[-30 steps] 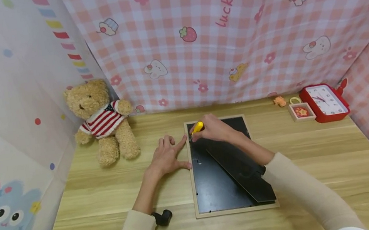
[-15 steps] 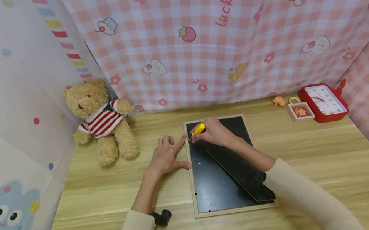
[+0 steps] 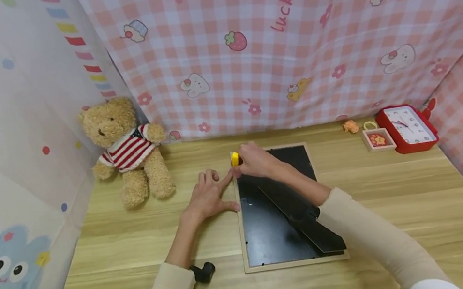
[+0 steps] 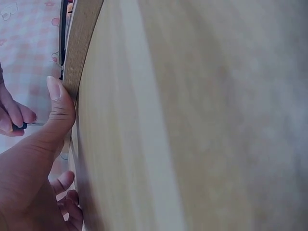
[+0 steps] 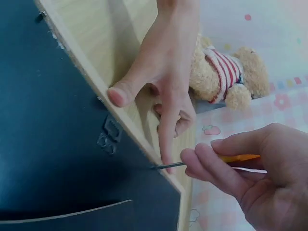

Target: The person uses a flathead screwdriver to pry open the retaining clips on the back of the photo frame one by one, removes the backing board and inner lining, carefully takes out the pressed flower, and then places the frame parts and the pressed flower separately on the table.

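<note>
A photo frame (image 3: 270,237) with a pale wooden border lies face down, its black back and black stand leg (image 3: 302,213) upward. My right hand (image 3: 255,161) pinches a yellow-handled screwdriver (image 3: 235,159) at the frame's upper left. In the right wrist view the metal shaft (image 5: 172,165) meets a small dark tab at the edge of the back panel. My left hand (image 3: 208,196) presses thumb and straight index finger against the frame's left border. Its other fingers are curled, holding nothing. The left wrist view shows the thumb (image 4: 60,103) on the wooden side.
A teddy bear (image 3: 127,151) in a striped shirt sits at the table's back left. At the back right are a red clock (image 3: 407,128), a small wooden box (image 3: 378,140) and an orange object (image 3: 349,126). Printed cloth hangs behind the wooden table (image 3: 117,247).
The right hand has shifted slightly left and tipped the screwdriver's handle away from its rightward lean toward the frame's left border. The left hand stays in place.
</note>
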`<state>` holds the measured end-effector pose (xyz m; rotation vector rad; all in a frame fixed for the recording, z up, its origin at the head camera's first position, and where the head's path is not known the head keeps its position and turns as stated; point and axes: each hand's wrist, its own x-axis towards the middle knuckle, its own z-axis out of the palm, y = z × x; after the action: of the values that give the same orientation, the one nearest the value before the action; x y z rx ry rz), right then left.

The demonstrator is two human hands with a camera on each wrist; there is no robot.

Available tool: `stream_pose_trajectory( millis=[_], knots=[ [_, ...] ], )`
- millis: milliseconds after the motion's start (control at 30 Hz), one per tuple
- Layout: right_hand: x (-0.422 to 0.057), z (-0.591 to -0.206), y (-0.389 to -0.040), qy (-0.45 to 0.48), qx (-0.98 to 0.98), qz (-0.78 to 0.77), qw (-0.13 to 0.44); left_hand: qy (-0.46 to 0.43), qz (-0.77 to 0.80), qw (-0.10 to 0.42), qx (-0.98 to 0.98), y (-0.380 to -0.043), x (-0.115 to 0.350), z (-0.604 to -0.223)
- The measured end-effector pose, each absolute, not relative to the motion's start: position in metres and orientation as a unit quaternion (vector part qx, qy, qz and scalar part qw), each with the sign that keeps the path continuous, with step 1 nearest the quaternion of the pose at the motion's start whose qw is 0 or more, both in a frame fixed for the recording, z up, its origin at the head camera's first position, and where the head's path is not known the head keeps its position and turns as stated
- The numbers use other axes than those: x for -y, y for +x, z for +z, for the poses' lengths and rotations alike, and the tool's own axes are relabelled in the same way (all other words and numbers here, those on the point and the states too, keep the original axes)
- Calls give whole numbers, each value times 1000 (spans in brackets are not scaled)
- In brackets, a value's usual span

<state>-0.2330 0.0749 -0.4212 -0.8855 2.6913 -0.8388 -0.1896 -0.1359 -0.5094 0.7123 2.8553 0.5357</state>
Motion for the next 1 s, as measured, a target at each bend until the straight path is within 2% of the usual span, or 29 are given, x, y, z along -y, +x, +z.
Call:
stream_pose_trajectory(
  millis=[167, 333, 433, 600, 767, 1000],
  knots=[
    [-85, -412, -224, -275, -904, -308, 110, 256, 194, 73, -944, -189, 136, -513],
    [-109, -395, -207, -250, -886, -381, 82, 279, 218, 54, -934, -180, 139, -515],
    [-125, -394, -187, -241, -861, -439, 88, 287, 232, 52, -928, -168, 142, -513],
    [-147, -419, -137, -241, -834, -483, 118, 308, 258, 75, -913, -139, 150, -508],
    [-156, -456, -92, -248, -830, -481, 136, 355, 259, 69, -896, -111, 153, -510],
    [-157, -481, -61, -241, -813, -513, 135, 350, 214, 92, -907, -96, 144, -498]
  ],
)
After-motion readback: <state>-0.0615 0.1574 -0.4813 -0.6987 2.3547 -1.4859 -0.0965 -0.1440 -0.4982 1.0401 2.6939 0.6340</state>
